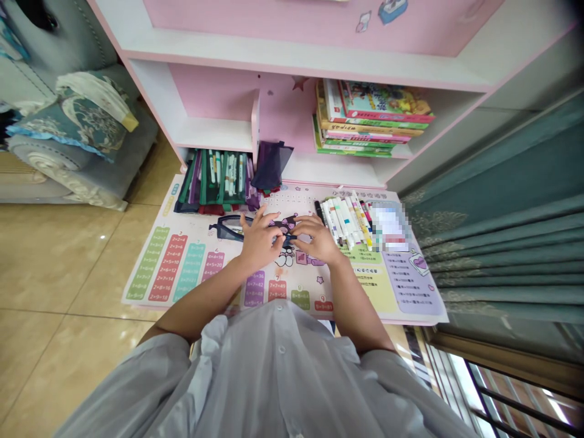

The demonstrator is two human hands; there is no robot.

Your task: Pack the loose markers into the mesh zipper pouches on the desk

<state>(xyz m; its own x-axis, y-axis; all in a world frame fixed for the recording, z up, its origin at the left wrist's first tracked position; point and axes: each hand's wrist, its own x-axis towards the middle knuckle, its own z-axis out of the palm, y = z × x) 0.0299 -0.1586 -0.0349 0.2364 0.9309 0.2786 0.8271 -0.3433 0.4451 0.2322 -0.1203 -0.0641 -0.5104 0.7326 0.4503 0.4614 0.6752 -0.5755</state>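
while left hand closes on black eyeglasses | right hand pinches their dark front, fingers nearly shut | marker pens just beside right hand | times-table mat beneath both

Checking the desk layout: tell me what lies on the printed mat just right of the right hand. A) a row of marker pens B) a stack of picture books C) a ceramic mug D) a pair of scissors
A: slim white-barrelled marker pens lie side by side on the cream printed multiplication-table desk mat, beside the right hand.
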